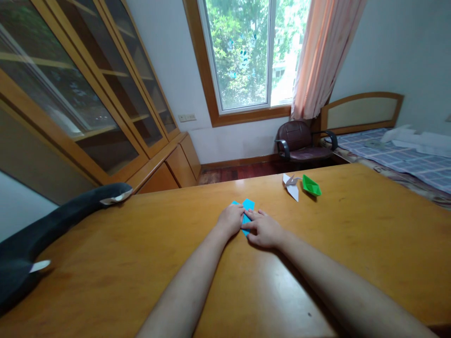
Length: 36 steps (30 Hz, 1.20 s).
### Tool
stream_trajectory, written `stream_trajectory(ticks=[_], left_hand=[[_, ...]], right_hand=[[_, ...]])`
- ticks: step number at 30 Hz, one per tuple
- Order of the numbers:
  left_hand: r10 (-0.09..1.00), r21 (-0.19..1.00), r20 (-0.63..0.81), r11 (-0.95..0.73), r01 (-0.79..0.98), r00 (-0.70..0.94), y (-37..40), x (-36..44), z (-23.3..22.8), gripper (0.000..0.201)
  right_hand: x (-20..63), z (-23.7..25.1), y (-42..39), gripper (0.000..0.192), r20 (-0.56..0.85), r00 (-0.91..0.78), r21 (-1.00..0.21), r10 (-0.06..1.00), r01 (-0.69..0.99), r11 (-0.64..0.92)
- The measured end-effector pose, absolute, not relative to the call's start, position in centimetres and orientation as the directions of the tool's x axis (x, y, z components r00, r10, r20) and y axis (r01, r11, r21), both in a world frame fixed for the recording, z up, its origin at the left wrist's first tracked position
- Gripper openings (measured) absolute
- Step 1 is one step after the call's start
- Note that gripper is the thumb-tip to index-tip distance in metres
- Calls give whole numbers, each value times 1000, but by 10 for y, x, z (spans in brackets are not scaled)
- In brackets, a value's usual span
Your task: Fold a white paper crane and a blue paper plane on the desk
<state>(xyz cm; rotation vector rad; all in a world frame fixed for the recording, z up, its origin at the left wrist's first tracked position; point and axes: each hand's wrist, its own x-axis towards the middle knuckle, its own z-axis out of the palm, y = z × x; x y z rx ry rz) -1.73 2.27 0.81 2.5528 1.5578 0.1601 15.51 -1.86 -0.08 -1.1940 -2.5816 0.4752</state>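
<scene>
A partly folded sheet of bright blue paper (246,210) lies flat on the glossy orange-brown wooden table (141,263), about midway between the table's left and right edges and closer to the far edge than to the near one. Only its far part shows, as two pointed flaps poking out beyond the knuckles; the rest is covered by the hands. The left hand (231,218) rests palm down on the paper's left side, fingers loosely curled and pressing. The right hand (263,229) lies against the paper's right side, its fingertips meeting the left hand's over the blue sheet, pinching or pressing a crease; the exact grip is hidden.

Toward the far edge, to the right of the hands, a small white folded paper crane (292,186) stands just beside a green folded paper boat (311,185). At the table's left edge lies a dark grey plush toy with white fins (52,225).
</scene>
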Motion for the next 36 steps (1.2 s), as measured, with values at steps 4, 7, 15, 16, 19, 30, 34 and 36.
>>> stream_trajectory(ticks=[4,7,15,16,19,30,34,36], left_hand=[[913,124,45,-407,905,405,21,-24,-6,40],[940,101,22,-341,935,341,16,-28,-12,50],[964,112,-62,-251,961,259,10,-33,-13,60],[962,117,-73,-255,960,264,9,-34,-13,60],[950,130,-108,-278,952,293,8,-37,-11,62],[893,162,-230,-356,920,386,5,-45,2,123],[890,181,-250,-344,921,382,6,-44,2,134],[887,192,-244,-351,916,391,6,-44,2,134]], right_hand=[[155,-1,-19,44,87,-627,-398,774,690,604],[155,0,-18,47,80,-637,-398,766,684,611],[156,3,-20,47,89,-646,-386,758,679,624],[156,3,-20,49,96,-647,-387,756,676,627],[157,4,-21,53,130,-627,-410,768,672,617],[162,1,-18,39,195,-608,-443,770,646,622],[161,0,-17,39,188,-600,-445,777,654,612],[161,0,-17,38,183,-595,-442,783,661,606]])
